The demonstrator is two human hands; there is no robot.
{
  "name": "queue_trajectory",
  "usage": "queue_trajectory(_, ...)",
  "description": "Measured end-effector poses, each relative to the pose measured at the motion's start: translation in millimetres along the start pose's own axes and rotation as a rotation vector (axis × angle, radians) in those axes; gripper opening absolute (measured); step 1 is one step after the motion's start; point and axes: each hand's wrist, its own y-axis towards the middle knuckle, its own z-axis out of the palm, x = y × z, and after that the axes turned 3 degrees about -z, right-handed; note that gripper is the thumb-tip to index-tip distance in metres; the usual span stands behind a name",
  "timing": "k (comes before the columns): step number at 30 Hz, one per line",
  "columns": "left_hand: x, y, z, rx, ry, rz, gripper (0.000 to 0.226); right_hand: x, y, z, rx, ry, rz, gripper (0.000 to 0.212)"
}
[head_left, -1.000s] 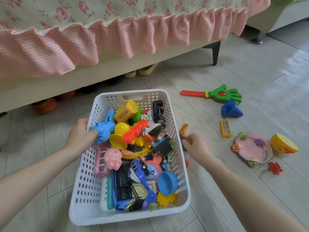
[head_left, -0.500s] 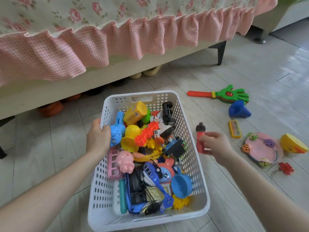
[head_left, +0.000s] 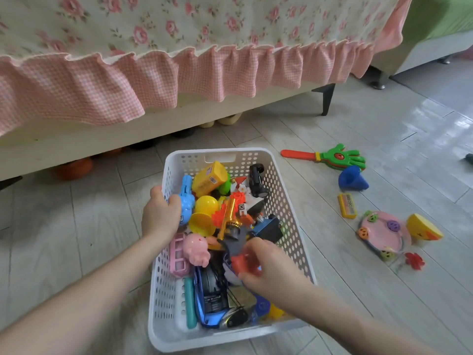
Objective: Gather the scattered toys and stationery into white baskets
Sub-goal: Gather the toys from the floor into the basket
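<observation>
At frame centre the left hand grips the white basket rim while the right hand pinches a toy gun over the heap — released carelessly, it could slide off the pile and out.

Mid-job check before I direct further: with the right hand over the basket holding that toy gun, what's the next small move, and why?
Probably let go. The right hand holds the toy gun by its red grip above the pile inside the white basket, which the left hand steadies at the rim. Then reach for the floor toys, such as the green hand clapper.
</observation>
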Motion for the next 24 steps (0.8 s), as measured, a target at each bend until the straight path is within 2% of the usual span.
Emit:
queue_trajectory(2, 0.8, 0.4, -0.5, 0.002, -0.012, 0.011, 0.036, -4.9, 0.9, -6.0, -0.105, 0.054, -0.035, 0.024)
queue_trajectory(4, 1.9, 1.2, -0.8, 0.014, -0.041, 0.018, 0.036, -15.4, 6.8, -19.0, -0.404, 0.088, -0.066, 0.021)
queue_trajectory(5, 2.4, 2.2, -1.7, 0.026, -0.067, 0.012, 0.035, -23.2, 11.1, -25.0, -0.522, 0.074, -0.023, 0.022)
queue_trajectory(6, 3.1, 4.7, -2.3, 0.041, -0.099, -0.011, 0.033, -30.8, 15.2, -30.3, -0.571, 0.057, 0.064, 0.027)
queue_trajectory(7, 3.9, 7.2, -3.8, 0.051, -0.152, -0.051, 0.031, -37.2, 18.0, -33.6, -0.538, 0.070, 0.190, 0.036)
queue_trajectory(9, 3.5, 13.8, -6.5, 0.101, -0.322, -0.185, 0.023, -47.7, 22.6, -34.2, -0.333, 0.225, 0.467, 0.045)
queue_trajectory(11, 1.9, 17.0, -9.9, 0.199, -0.437, -0.265, 0.017, -47.3, 23.6, -31.8, -0.184, 0.387, 0.596, 0.027)
queue_trajectory(13, -1.8, 15.6, -14.1, 0.281, -0.448, -0.235, 0.017, -48.5, 23.6, -30.0, -0.194, 0.383, 0.585, 0.014)
queue_trajectory(18, -25.6, -3.0, -13.0, 0.420, -0.493, -0.204, 0.013, -45.1, 15.4, -53.1, -0.236, 0.348, 0.632, 0.011)
queue_trajectory(24, -75.9, -20.1, 35.9, 0.520, -0.537, -0.169, 0.016, -94.4, 4.3, -102.2, -0.308, 0.288, 0.685, 0.011)
